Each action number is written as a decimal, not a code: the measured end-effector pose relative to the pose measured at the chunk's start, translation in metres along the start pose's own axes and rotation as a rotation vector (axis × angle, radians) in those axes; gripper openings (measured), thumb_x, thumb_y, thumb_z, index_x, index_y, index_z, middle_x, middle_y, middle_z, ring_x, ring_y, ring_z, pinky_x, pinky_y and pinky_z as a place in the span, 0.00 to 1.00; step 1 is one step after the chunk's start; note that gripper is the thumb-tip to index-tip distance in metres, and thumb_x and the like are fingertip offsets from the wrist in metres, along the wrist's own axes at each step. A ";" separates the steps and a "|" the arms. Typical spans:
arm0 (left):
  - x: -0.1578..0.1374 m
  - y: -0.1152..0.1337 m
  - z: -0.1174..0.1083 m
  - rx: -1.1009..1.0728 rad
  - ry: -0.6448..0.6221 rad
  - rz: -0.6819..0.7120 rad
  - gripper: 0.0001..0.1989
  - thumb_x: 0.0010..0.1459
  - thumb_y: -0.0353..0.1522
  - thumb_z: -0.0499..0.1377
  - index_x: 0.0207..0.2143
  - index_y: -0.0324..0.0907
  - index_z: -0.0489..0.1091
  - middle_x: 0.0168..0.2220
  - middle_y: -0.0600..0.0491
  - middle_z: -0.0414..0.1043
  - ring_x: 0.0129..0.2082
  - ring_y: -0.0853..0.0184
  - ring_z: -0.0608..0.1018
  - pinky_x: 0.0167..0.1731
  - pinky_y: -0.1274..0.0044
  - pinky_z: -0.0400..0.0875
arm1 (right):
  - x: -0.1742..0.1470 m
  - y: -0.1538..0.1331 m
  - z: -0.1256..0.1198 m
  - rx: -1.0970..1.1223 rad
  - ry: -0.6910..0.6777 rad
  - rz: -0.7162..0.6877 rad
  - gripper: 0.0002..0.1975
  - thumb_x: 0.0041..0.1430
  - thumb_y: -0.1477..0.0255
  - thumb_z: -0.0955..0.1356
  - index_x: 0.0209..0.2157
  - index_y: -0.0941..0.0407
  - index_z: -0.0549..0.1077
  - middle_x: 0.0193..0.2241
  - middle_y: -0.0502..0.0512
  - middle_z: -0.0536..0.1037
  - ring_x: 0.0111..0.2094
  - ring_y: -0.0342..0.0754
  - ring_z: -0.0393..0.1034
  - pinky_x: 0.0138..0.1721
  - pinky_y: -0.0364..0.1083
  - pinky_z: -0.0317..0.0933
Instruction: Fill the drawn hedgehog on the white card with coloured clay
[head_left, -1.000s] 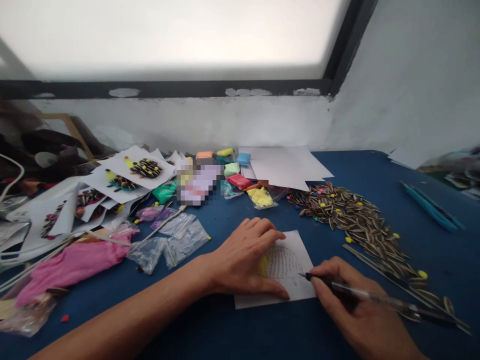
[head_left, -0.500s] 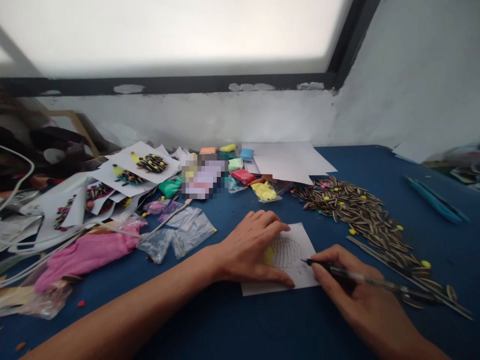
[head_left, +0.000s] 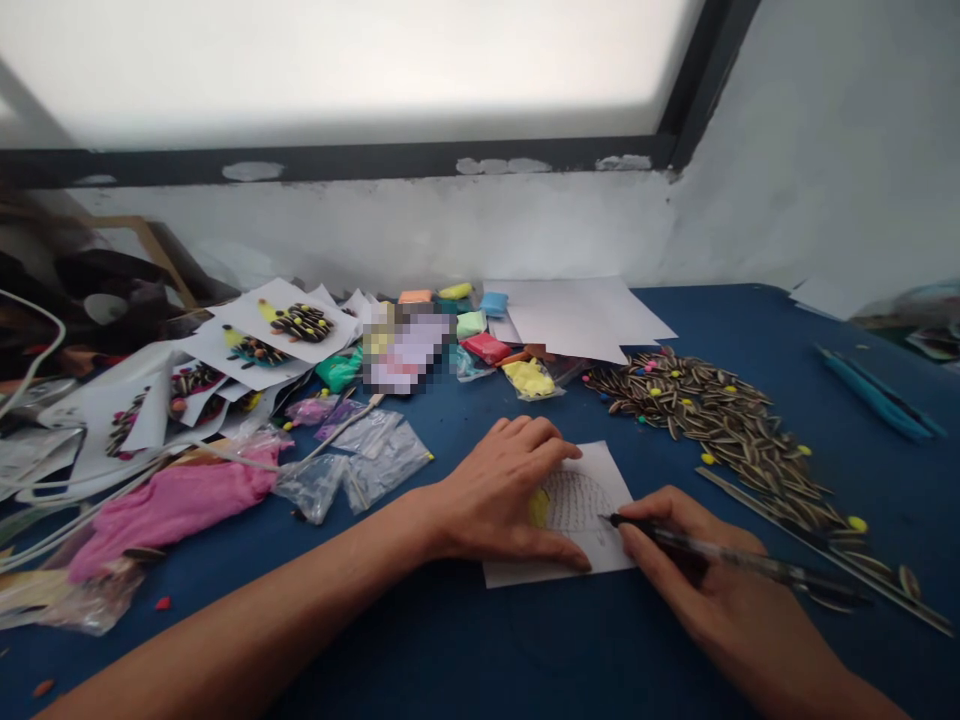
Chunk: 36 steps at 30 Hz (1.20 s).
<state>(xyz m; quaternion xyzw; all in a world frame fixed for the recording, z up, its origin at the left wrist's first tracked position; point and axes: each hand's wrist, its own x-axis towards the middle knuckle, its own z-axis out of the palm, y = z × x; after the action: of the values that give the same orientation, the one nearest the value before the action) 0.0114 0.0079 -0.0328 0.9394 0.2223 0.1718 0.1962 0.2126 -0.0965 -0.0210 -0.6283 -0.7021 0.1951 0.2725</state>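
A small white sheet of paper (head_left: 611,470) lies on the blue table in front of me. It carries an oval outline filled with rows of short pen marks, and a yellow patch (head_left: 539,508) at the oval's left end. My left hand (head_left: 506,490) rests on the sheet's left part, thumb and fingers spread, hiding some of it. In my right hand (head_left: 712,580) is a black pen (head_left: 720,552), gripped between thumb and fingers. Its tip touches or nearly touches the right end of the oval.
Sunflower seeds (head_left: 720,410) with small coloured balls lie piled at right, beside metal tweezers (head_left: 810,540). A blue pen case (head_left: 877,390) is farther right. Clay packets (head_left: 487,348), white sheets (head_left: 570,310), finished seed pictures (head_left: 285,325), plastic bags (head_left: 390,470) and pink clay (head_left: 180,505) stand behind and left.
The pen tip has shifted very slightly left along the oval's right end. My left hand stays spread on the paper. The view has tilted a little.
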 end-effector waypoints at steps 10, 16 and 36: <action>0.000 0.000 0.000 -0.014 -0.005 -0.014 0.38 0.47 0.53 0.64 0.53 0.39 0.63 0.48 0.46 0.66 0.45 0.57 0.69 0.46 0.65 0.62 | 0.001 -0.001 0.001 -0.012 0.028 -0.022 0.07 0.60 0.66 0.64 0.30 0.50 0.70 0.21 0.45 0.76 0.21 0.43 0.72 0.22 0.41 0.64; 0.000 -0.001 0.001 -0.018 0.003 -0.013 0.38 0.47 0.54 0.64 0.53 0.40 0.63 0.47 0.46 0.67 0.45 0.57 0.69 0.46 0.65 0.61 | 0.001 -0.001 0.000 -0.006 0.028 -0.052 0.07 0.60 0.66 0.64 0.30 0.50 0.71 0.21 0.45 0.76 0.21 0.43 0.73 0.22 0.40 0.64; 0.000 -0.001 0.001 -0.028 0.002 -0.016 0.38 0.47 0.53 0.65 0.53 0.40 0.63 0.48 0.46 0.66 0.45 0.56 0.69 0.45 0.65 0.61 | 0.001 -0.002 -0.002 0.002 0.065 0.000 0.07 0.59 0.65 0.64 0.29 0.50 0.70 0.20 0.44 0.76 0.20 0.44 0.72 0.21 0.41 0.63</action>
<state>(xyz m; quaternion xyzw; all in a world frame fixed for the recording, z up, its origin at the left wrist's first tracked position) 0.0117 0.0085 -0.0343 0.9346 0.2274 0.1745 0.2106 0.2122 -0.0958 -0.0186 -0.6339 -0.6928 0.1754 0.2958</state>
